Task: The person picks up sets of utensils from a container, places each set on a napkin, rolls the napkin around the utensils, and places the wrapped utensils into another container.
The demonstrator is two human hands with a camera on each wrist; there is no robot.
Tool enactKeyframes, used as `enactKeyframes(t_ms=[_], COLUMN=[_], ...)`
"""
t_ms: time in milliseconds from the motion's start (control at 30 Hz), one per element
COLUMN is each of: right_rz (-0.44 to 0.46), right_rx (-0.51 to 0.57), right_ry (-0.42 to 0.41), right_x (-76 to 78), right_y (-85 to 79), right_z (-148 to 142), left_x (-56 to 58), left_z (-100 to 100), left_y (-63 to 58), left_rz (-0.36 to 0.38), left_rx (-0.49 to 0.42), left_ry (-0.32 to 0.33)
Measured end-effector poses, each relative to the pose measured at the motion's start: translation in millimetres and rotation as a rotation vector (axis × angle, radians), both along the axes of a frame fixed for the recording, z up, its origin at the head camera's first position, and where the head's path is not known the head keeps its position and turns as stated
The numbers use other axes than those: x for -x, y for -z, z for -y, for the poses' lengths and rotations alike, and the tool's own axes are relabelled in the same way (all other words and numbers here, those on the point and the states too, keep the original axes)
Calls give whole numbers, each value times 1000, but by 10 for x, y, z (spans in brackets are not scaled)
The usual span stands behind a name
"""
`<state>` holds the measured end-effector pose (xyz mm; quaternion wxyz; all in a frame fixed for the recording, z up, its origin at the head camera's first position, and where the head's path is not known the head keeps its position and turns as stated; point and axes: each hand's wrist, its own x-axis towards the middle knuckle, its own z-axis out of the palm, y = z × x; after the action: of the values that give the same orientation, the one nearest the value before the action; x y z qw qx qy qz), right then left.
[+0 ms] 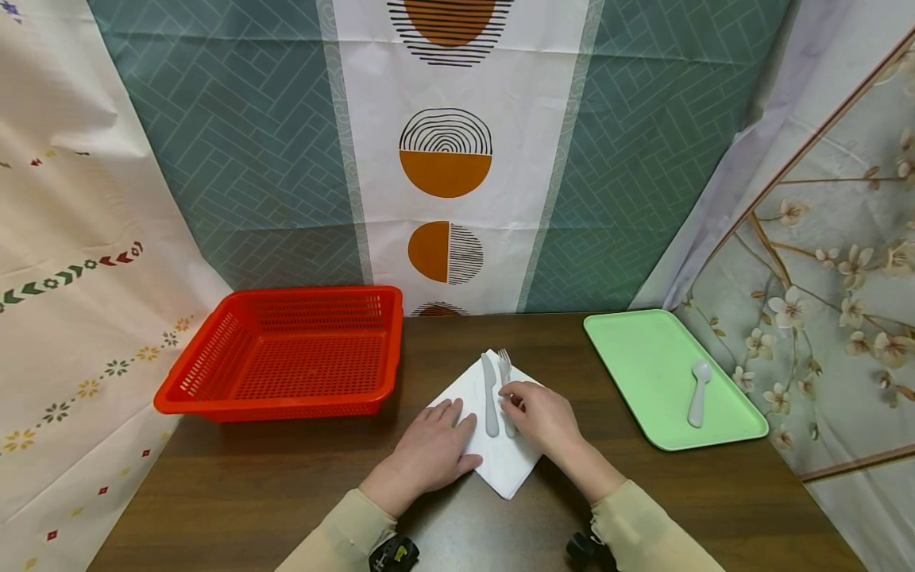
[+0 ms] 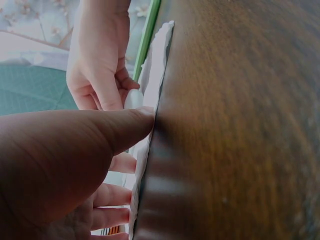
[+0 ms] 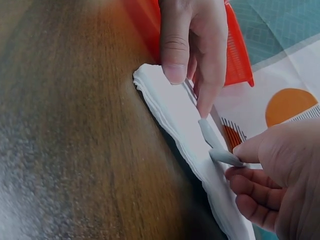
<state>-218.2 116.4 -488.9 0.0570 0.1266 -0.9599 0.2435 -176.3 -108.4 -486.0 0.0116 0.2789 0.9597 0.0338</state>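
A folded white napkin (image 1: 503,473) lies on the table, turned so one corner points toward me. On it are a grey plastic knife (image 1: 490,397) and, to its right, a grey plastic fork (image 1: 504,361) with tines pointing away. My left hand (image 1: 436,446) rests on the napkin's left side, fingers spread and thumb near the front edge. My right hand (image 1: 546,417) pinches the fork between thumb and fingers; its handle (image 3: 227,157) shows in the right wrist view, close beside the knife handle (image 3: 206,131). Part of the fork is hidden behind the fingers.
A red plastic basket (image 1: 279,407) stands at the back left. On the right, a light green tray (image 1: 636,349) bears a grey plastic spoon (image 1: 698,393). Patterned cloth (image 1: 286,159) hangs behind the brown table (image 1: 250,485) and along both sides.
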Motion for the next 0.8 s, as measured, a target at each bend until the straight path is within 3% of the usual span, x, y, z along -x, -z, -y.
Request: enactKeyframes(t_ms=[467, 800], right_rz=[-18, -22], right_rx=[6, -8], right_ry=[-2, 2], right_x=[25, 18], right_y=[39, 60], right_z=[29, 33], left_x=[4, 7], left_z=[5, 2], left_y=[25, 22], left_rz=[-42, -18], left_rx=[-1, 6], left_ry=[16, 5])
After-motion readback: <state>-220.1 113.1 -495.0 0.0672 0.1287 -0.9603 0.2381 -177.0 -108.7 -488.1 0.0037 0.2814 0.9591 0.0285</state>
